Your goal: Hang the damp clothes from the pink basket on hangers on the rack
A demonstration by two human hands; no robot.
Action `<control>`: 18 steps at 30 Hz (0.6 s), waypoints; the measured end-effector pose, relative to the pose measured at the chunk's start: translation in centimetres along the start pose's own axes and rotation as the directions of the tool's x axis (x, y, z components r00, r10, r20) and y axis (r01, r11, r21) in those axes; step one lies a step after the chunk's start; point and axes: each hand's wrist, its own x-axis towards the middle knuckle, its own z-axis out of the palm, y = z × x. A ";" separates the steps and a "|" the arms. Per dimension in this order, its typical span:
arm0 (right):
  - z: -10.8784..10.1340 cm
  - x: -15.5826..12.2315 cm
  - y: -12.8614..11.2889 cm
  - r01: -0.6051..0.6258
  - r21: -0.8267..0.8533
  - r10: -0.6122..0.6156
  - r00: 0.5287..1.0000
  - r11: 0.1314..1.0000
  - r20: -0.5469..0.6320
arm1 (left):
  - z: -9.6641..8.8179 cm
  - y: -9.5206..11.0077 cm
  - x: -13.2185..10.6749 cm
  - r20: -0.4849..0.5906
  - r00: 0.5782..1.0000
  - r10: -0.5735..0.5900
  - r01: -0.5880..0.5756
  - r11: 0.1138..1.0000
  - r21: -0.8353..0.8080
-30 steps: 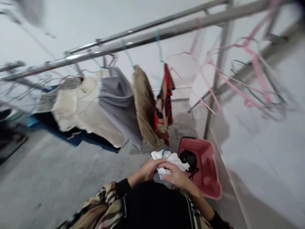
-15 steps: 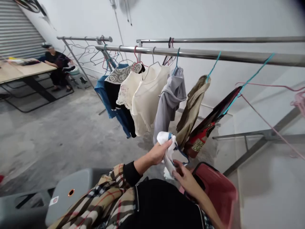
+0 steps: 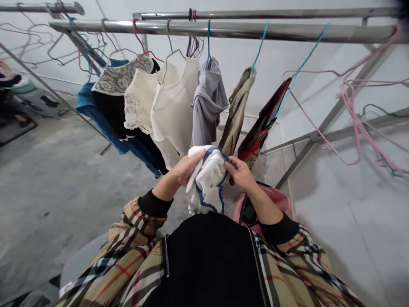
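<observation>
A white garment with blue trim [image 3: 209,179] hangs bunched between my two hands, in front of my black top. My left hand [image 3: 188,167] is closed on its left upper side, thumb on top. With the fingertips of my right hand [image 3: 239,172], I pinch the blue edge at the right. Just beyond it, on the metal rail [image 3: 243,30], hang a grey garment [image 3: 209,102], a khaki garment [image 3: 238,111] and a cream top [image 3: 175,106]. The garment's full shape is hidden by its folds.
A pink basket [image 3: 277,198] stands on the floor at my right, holding something dark. Pink hangers [image 3: 351,102] dangle at the right end of the rail. Farther left hang a black top with lace [image 3: 124,81] and blue clothing [image 3: 87,96]. A grey stool [image 3: 83,256] is low at left.
My right hand has risen from below and now grips the blue edge. The white garment is spread wider between both hands. My view has turned right and down.
</observation>
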 end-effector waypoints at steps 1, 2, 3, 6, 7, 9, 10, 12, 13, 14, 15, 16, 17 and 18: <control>-0.3 0.0 -0.5 0.016 0.053 -0.010 0.995 0.998 -0.098 | -0.2 0.4 -0.1 0.024 1.000 0.015 -0.015 1.000 0.009; -0.8 -0.1 -1.1 0.044 0.099 -0.025 0.982 0.994 -0.185 | -0.4 0.7 -0.2 0.049 0.999 0.023 -0.024 1.000 0.019; -1.2 -0.1 -1.7 0.075 0.135 -0.039 0.967 0.988 -0.253 | -0.6 0.9 -0.2 0.068 0.997 0.037 -0.040 0.998 0.046; -2.3 -0.3 -3.6 0.139 0.148 -0.079 0.933 0.979 -0.352 | -1.1 0.9 0.1 0.080 0.988 0.131 -0.146 0.965 0.217; -2.5 -0.3 -4.1 0.152 0.132 -0.095 0.928 0.980 -0.359 | -1.3 0.7 0.3 0.097 0.985 0.141 -0.163 0.948 0.274; -2.7 -0.4 -5.2 0.167 0.098 -0.125 0.932 0.981 -0.340 | -1.7 0.3 1.0 0.145 0.978 0.150 -0.194 0.908 0.371; -2.7 -0.5 -5.6 0.172 0.087 -0.135 0.936 0.981 -0.325 | -1.9 0.1 1.5 0.170 0.972 0.163 -0.221 0.880 0.421; -2.4 -0.7 -6.4 0.178 0.075 -0.147 0.941 0.981 -0.305 | -2.3 -0.2 2.5 0.217 0.953 0.209 -0.296 0.779 0.552; -2.2 -0.8 -6.7 0.178 0.074 -0.148 0.942 0.981 -0.301 | -2.4 -0.4 2.9 0.228 0.944 0.238 -0.330 0.700 0.634; -2.0 -0.9 -7.0 0.177 0.078 -0.146 0.943 0.981 -0.300 | -2.6 -0.5 3.3 0.227 0.937 0.265 -0.344 0.602 0.720; -1.7 -1.1 -7.3 0.178 0.085 -0.145 0.941 0.980 -0.305 | -2.6 -0.7 3.6 0.214 0.934 0.287 -0.336 0.495 0.801; -1.5 -1.4 -7.5 0.183 0.090 -0.146 0.937 0.979 -0.317 | -2.7 -0.9 3.9 0.192 0.930 0.313 -0.310 0.388 0.868; -1.3 -1.6 -7.7 0.191 0.093 -0.151 0.931 0.977 -0.334 | -2.7 -1.2 4.0 0.170 0.923 0.346 -0.277 0.291 0.915; -1.1 -1.9 -7.9 0.203 0.088 -0.159 0.919 0.975 -0.360 | -2.6 -1.5 4.1 0.150 0.910 0.386 -0.246 0.212 0.946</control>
